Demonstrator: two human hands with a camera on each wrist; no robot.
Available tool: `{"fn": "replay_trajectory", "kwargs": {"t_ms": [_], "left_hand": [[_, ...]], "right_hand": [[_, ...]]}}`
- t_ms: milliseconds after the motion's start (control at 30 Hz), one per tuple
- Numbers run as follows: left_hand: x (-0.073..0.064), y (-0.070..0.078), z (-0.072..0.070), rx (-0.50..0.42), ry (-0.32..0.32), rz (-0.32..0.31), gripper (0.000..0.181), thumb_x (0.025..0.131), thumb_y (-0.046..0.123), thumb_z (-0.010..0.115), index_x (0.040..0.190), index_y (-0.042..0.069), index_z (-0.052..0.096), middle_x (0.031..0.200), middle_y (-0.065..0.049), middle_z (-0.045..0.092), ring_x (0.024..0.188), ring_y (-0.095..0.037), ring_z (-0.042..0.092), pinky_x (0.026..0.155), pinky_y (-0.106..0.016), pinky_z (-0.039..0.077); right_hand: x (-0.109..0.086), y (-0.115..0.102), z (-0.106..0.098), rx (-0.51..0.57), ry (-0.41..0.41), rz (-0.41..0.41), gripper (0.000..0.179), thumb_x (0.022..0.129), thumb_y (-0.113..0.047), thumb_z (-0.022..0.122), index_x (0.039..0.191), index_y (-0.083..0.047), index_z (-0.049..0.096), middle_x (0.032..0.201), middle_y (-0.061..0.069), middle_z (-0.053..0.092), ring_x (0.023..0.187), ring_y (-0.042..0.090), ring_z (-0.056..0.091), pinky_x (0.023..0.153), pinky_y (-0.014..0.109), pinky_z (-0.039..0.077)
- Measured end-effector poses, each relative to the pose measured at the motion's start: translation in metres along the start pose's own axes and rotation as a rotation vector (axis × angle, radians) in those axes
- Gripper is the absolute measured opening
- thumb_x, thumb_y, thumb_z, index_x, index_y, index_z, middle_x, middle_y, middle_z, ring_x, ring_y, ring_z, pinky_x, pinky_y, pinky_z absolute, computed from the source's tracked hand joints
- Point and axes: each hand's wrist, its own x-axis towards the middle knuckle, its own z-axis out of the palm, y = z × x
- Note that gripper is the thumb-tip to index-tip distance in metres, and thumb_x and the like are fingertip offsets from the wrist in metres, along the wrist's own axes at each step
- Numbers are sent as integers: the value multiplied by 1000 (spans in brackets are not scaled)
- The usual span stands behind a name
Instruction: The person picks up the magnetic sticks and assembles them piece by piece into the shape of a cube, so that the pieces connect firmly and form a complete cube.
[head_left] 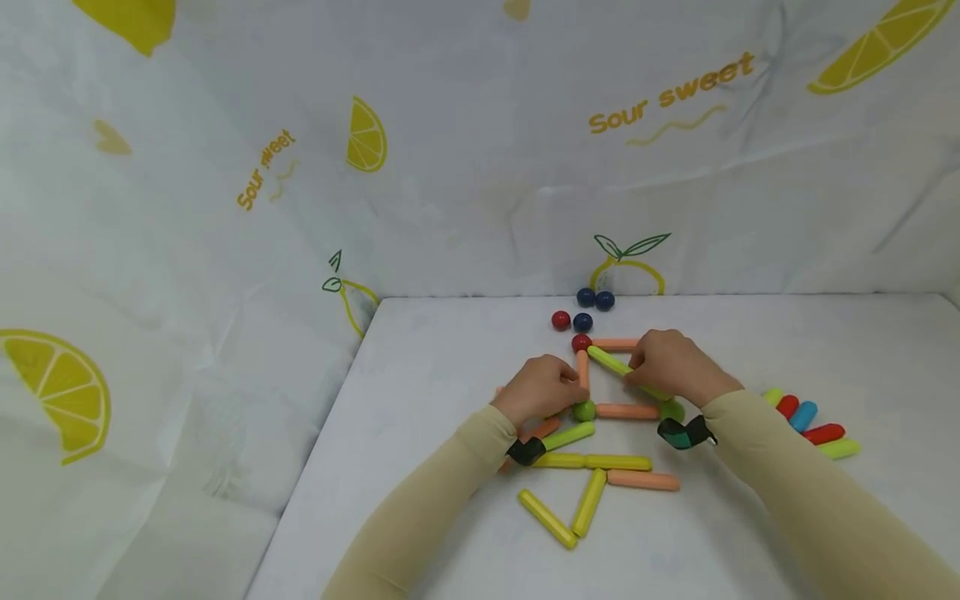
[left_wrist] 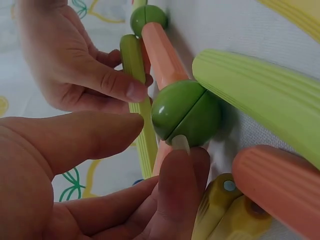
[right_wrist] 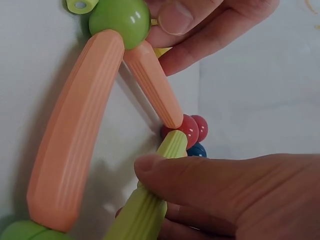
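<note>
My right hand [head_left: 672, 365] pinches a long yellow-green rod [right_wrist: 137, 215] near its middle, between thumb and fingers. The rod runs slantwise from a red ball [head_left: 581, 343] toward a green ball [head_left: 672, 410] at the near right. My left hand [head_left: 542, 388] is at another green ball [left_wrist: 186, 111], a fingertip touching it and the thumb apart, close beside the rod in the left wrist view. Orange rods [right_wrist: 75, 130] join these balls into a frame lying on the table; its far right corner is hidden behind my right hand.
Behind the frame lie a loose red ball [head_left: 561, 320] and several dark blue balls [head_left: 582, 322]. Yellow rods [head_left: 589, 502], an orange rod [head_left: 643, 480] and a light green rod [head_left: 570, 436] lie in front. Several coloured rods [head_left: 825, 433] sit beyond the right forearm. A printed cloth [head_left: 480, 183] hangs behind.
</note>
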Motion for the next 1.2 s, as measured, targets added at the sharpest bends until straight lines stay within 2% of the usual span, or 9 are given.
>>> {"fn": "replay_trajectory", "kwargs": {"t_ms": [67, 167, 333, 467, 567, 700, 833, 1000, 1200], "left_hand": [[0, 0, 1, 12, 1, 8, 36, 99, 34, 78, 127, 11, 80, 120, 1, 78, 98, -10, 66, 94, -31, 58], [0, -1, 2, 8, -1, 12, 36, 99, 33, 80, 127, 11, 79, 119, 1, 78, 98, -10, 67, 93, -31, 58], [-1, -1, 2, 7, -1, 15, 38, 98, 34, 81, 128, 12, 79, 117, 3, 78, 96, -8, 66, 91, -30, 58], [-1, 1, 2, -9, -11, 24, 43, 96, 33, 82, 133, 11, 76, 106, 4, 78, 88, -8, 66, 82, -26, 57], [-1, 2, 3, -19, -15, 22, 50, 95, 33, 83, 139, 10, 71, 96, 6, 76, 82, -8, 67, 76, -25, 55], [-2, 4, 6, -10, -24, 2, 58, 94, 33, 85, 145, 12, 67, 90, 8, 73, 80, -8, 66, 74, -25, 54], [-6, 4, 9, 9, -28, 3, 59, 93, 34, 85, 145, 11, 66, 89, 7, 72, 79, -8, 65, 75, -24, 53], [-8, 1, 10, 14, -20, 8, 57, 96, 35, 83, 145, 12, 67, 94, 7, 74, 82, -8, 66, 76, -24, 54], [-7, -2, 10, 45, -20, 27, 56, 97, 37, 82, 144, 13, 67, 100, 5, 78, 84, -5, 66, 80, -24, 56]], "right_hand": [[1, 0, 1, 6, -3, 6, 28, 97, -20, 79, 112, 4, 78, 108, 19, 75, 75, 21, 64, 63, 30, 55], [4, 1, 3, 14, 3, 5, 28, 97, -19, 79, 112, 4, 78, 106, 19, 74, 74, 21, 64, 62, 29, 54], [6, 1, 4, 58, -6, -13, 23, 96, -19, 79, 106, 2, 79, 99, 15, 72, 78, 23, 62, 66, 29, 53], [5, 0, 1, 68, -33, -9, 22, 96, -19, 80, 104, 1, 78, 98, 14, 72, 78, 24, 62, 66, 30, 53], [1, 2, -2, 61, -32, -12, 28, 96, -21, 80, 111, 3, 77, 104, 17, 74, 77, 23, 64, 66, 31, 55], [-10, 10, -1, 64, 39, -25, 39, 99, -29, 78, 122, 2, 74, 112, 20, 72, 79, 22, 65, 69, 33, 57], [-33, 26, 3, 43, 123, 0, 53, 97, -41, 78, 132, -1, 69, 113, 24, 69, 88, 31, 65, 69, 37, 56], [-54, 41, 13, 33, 91, 18, 70, 92, -46, 84, 145, -5, 62, 125, 34, 66, 97, 40, 65, 71, 42, 59], [-60, 43, 21, 88, 62, 3, 64, 92, -35, 86, 144, -5, 62, 121, 28, 67, 95, 34, 62, 71, 38, 56]]}}
